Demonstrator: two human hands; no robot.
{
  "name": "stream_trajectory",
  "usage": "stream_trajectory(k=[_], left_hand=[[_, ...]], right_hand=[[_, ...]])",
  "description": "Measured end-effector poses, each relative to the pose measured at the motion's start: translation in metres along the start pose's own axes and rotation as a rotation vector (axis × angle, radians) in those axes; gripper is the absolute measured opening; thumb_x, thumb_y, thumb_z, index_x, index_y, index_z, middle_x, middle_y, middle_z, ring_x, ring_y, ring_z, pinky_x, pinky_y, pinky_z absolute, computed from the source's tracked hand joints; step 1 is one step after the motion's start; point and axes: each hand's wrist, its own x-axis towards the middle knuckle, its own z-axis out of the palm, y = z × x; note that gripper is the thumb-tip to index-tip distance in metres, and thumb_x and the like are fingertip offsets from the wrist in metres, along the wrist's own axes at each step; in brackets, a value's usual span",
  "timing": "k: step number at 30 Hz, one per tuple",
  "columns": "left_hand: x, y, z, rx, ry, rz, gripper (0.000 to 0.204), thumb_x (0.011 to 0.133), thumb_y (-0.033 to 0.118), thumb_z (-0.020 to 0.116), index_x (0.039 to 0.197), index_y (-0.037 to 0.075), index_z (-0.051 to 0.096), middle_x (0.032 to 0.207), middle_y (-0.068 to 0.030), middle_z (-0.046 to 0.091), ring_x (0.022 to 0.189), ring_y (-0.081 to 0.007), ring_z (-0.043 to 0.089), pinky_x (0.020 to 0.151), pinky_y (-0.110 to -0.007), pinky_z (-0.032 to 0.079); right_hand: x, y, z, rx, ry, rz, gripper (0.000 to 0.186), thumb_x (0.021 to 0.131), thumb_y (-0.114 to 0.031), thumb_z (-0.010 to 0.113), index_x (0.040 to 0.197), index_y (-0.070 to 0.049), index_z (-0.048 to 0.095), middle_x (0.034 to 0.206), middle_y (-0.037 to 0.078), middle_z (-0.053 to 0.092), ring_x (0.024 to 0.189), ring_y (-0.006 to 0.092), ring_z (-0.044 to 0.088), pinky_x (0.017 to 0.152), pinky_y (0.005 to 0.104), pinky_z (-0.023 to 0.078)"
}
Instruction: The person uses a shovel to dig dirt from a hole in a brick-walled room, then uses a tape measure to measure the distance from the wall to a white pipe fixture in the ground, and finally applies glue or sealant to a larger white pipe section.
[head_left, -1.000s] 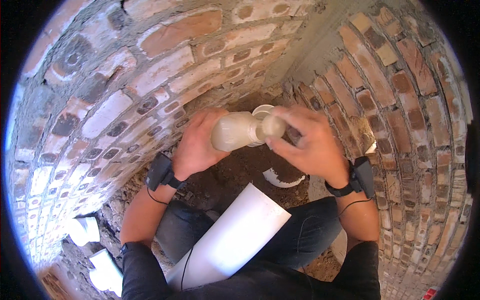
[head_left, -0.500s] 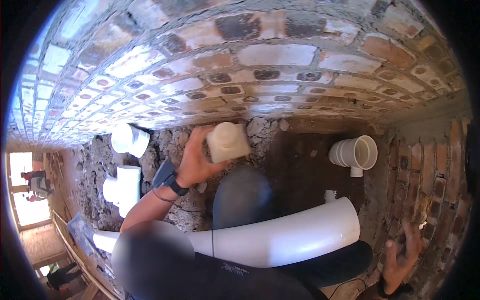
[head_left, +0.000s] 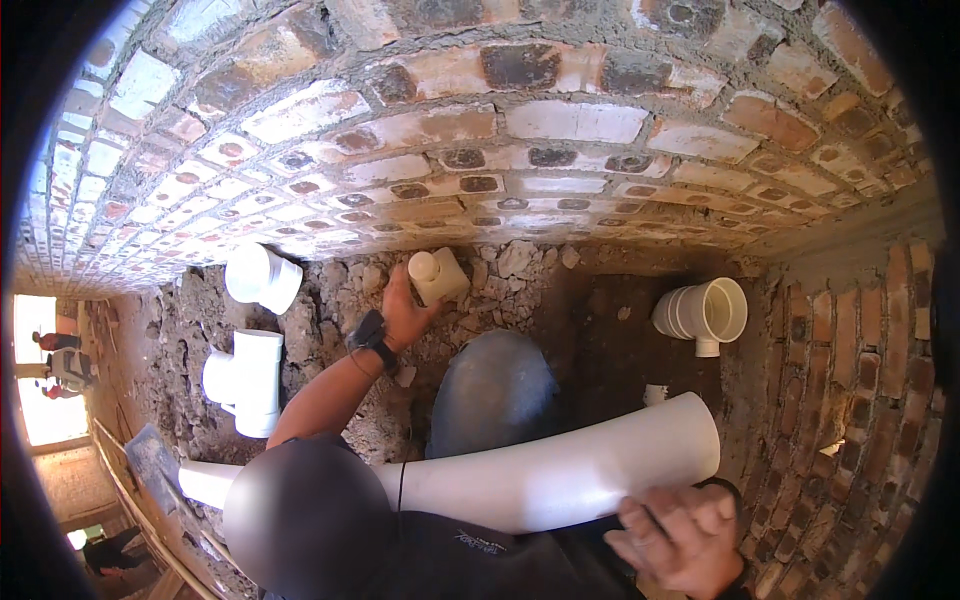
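My left hand (head_left: 403, 318) reaches forward to the rubble at the foot of the brick wall. Its thumb and fingers curve round a small cream plastic bottle (head_left: 447, 283) with a round cap. The bottle rests on the broken ground, tilted a little. A long white plastic pipe (head_left: 560, 465) lies crosswise over my lap. My right hand (head_left: 680, 540) hovers by the near side of the pipe's wide right end, empty, its fingers loosely bent and apart. Whether it touches the pipe I cannot tell.
Two white pipe fittings, an elbow (head_left: 262, 278) and a tee (head_left: 245, 383), lie at left. Another white branch fitting (head_left: 700, 312) sits at right in the dark earth, near a short white pipe stub (head_left: 656, 394). Brick walls (head_left: 570, 122) rise ahead and at right. People (head_left: 66, 365) stand far left.
The bottle has gone down and slightly left onto the rubble with my left hand around it. My right hand has swung in from the right wall to beside the pipe.
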Motion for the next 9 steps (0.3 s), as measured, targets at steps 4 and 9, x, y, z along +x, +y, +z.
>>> stream_trajectory(k=[4,9], left_hand=[[-0.002,-0.010,-0.009,-0.088,-0.015,-0.072,0.060,0.072,0.014,0.082,0.121,0.000,0.050,0.114,-0.0221,0.059,0.110,-0.0420,0.058,0.094,-0.047,0.048],[-0.011,-0.023,-0.024,-0.053,-0.090,-0.135,0.086,0.074,0.023,0.087,0.143,0.003,0.040,0.133,-0.0241,0.055,0.126,-0.0371,0.053,0.107,-0.045,0.042]], right_hand=[[0.028,-0.018,0.021,-0.044,-0.096,-0.176,0.056,0.081,-0.032,0.079,0.131,-0.015,0.062,0.134,0.008,0.059,0.118,0.0209,0.057,0.102,0.0398,0.041],[0.059,-0.044,0.067,-0.095,-0.249,-0.187,0.053,0.096,-0.025,0.048,0.148,-0.015,0.046,0.139,0.014,0.056,0.132,0.0284,0.049,0.113,0.0376,0.034]])
